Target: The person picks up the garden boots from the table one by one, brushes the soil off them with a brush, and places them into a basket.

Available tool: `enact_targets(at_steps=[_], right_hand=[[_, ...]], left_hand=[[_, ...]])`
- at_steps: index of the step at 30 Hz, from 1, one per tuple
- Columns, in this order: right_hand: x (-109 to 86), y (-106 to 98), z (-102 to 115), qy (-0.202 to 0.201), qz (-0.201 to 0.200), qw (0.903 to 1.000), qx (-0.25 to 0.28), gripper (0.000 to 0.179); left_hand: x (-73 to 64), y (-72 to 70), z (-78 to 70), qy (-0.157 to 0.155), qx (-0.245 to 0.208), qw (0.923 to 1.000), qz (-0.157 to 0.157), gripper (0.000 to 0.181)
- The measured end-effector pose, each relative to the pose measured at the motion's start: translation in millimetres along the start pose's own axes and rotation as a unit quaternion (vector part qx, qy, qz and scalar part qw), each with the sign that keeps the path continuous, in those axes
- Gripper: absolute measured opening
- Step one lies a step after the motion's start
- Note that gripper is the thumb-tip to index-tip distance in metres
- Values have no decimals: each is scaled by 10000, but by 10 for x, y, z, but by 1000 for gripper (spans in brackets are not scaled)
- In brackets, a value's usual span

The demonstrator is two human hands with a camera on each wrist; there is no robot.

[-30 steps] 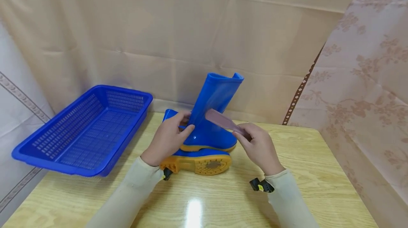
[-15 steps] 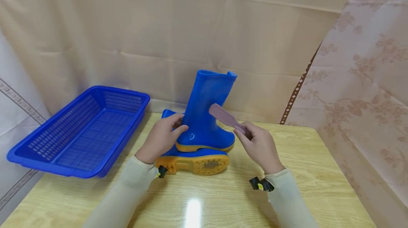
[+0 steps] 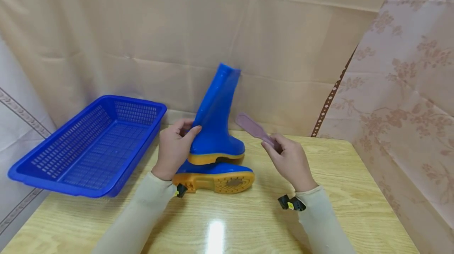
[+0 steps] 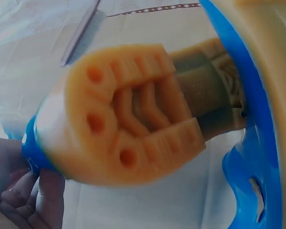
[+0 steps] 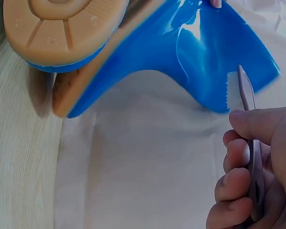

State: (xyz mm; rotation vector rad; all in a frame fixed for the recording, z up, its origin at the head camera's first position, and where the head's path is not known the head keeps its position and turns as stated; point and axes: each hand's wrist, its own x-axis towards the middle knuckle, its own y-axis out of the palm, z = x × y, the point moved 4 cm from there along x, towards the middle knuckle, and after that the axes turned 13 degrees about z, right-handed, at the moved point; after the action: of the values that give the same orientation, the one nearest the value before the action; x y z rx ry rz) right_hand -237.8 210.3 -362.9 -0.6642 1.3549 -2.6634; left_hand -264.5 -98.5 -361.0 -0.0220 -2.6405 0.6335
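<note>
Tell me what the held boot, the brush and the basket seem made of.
Held boot: probably rubber or PVC, glossy, with bright highlights. Brush: likely plastic, smooth, one-colour back; pale bristles, fibre uncertain. Basket: apparently plastic, low sheen, with moulded slotted walls.

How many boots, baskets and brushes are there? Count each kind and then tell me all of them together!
Boots: 2, the held boot and the lower boot lying on its side
Baskets: 1, the blue basket
Brushes: 1, the pinkish brush
Total: 4
</note>
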Motion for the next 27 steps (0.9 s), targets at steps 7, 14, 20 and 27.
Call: enact_targets(at_steps=[7,14,20,27], right_hand=[[-5,-29,-35,50,-51,9999,-122,15],[14,-42,-51,67,-74,9999,-71,17],[9,-29,-57,81,-41,10000,-41,16],[1,-24,-53,-7,-95,10000,25,12]], left_hand=[[-38,20,-111,292,-100,9993,-209,19],[-115,-75,-248,1424,-237,9851,-935,11],[-173,76,-288,1553,100,9862,-565,4],[-149,186,-282,403,511,9969,445,19]])
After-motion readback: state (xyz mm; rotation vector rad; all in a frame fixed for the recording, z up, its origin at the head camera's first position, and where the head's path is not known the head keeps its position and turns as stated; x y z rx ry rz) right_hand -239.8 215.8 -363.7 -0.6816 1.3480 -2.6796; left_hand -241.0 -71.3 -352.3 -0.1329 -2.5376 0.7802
